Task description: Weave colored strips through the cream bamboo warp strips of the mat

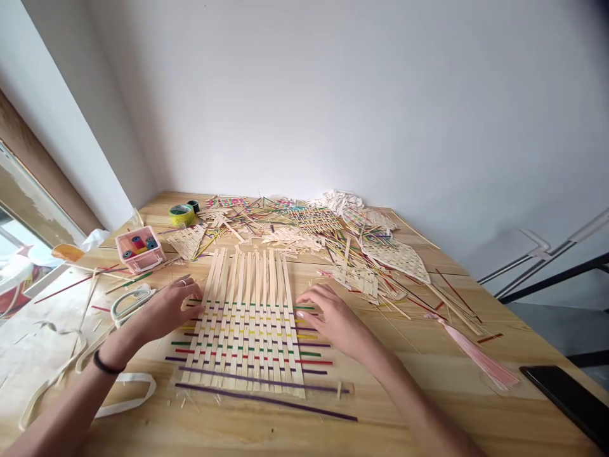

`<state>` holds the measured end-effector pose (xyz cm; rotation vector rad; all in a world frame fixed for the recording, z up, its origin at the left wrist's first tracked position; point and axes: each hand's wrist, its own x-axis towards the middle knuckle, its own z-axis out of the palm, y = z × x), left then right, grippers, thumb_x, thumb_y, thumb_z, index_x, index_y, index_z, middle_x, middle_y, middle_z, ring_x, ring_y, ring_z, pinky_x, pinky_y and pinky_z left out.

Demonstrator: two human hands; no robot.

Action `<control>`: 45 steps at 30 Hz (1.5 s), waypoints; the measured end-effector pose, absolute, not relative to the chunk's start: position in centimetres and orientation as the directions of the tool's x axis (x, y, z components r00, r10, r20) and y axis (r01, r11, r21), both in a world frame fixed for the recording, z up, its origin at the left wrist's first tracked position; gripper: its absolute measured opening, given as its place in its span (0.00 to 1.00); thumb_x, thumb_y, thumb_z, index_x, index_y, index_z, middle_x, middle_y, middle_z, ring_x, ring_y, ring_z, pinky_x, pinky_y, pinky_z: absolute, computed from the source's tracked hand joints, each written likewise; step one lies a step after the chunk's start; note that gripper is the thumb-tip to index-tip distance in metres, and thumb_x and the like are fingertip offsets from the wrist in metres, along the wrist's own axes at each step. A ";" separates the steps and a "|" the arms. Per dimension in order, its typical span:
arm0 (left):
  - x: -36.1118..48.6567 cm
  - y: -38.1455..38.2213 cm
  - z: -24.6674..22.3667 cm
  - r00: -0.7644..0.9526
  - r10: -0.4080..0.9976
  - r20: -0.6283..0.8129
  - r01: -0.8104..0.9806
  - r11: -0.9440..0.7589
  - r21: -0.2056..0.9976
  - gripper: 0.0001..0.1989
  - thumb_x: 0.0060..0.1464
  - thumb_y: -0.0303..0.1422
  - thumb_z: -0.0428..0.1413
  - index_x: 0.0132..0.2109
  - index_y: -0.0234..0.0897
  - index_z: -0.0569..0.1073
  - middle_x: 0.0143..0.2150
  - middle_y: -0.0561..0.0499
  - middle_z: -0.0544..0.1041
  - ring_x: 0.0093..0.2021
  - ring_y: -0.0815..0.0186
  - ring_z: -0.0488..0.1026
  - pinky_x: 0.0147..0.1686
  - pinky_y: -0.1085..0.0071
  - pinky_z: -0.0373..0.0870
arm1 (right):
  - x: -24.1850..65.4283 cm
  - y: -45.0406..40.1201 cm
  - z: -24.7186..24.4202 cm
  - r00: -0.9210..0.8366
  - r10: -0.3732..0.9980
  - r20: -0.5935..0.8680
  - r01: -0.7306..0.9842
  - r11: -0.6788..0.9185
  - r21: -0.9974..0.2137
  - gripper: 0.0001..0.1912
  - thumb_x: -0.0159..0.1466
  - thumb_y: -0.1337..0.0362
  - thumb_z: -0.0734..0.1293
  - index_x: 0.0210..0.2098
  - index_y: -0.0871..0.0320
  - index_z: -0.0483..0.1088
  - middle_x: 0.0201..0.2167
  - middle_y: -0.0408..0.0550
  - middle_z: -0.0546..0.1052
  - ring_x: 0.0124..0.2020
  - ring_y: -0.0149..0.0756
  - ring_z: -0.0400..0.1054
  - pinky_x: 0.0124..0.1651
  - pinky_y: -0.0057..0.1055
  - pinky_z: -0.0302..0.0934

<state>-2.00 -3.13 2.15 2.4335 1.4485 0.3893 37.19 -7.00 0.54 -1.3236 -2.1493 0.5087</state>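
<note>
A half-woven mat point(247, 336) of pale upright bamboo strips lies flat on the table, crossed by green, purple, yellow and red strips. The loose upper ends of the pale strips fan away from me. At the mat's upper left edge is my left hand point(174, 308), its fingers curved and apart around the coloured strip ends. My right hand point(330, 314) mirrors it on the right edge, thumb and fingers apart beside a green strip end point(307, 308). Both hands appear to touch strips; a firm grip is not visible. A separate purple strip point(266, 400) lies below the mat.
Scissors point(124, 304) lie beyond my left forearm, near a pink box point(141, 249) of thread spools and a tape roll point(181, 215). Loose strips and woven pieces point(314, 219) cover the back. A leaf-shaped woven fan point(397, 257), pink tassel point(478, 355) and black phone-like object point(566, 406) lie right.
</note>
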 end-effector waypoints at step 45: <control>-0.9 -4.5 2.0 0.433 0.888 0.154 0.822 -0.460 0.337 0.10 0.64 0.37 0.50 0.41 0.39 0.73 0.41 0.46 0.76 0.41 0.57 0.76 0.42 0.62 0.72 | 37.2 -7.9 -1.5 -0.331 0.906 0.264 0.695 0.424 -0.581 0.08 0.69 0.67 0.66 0.46 0.51 0.73 0.45 0.50 0.77 0.48 0.46 0.72 0.54 0.48 0.69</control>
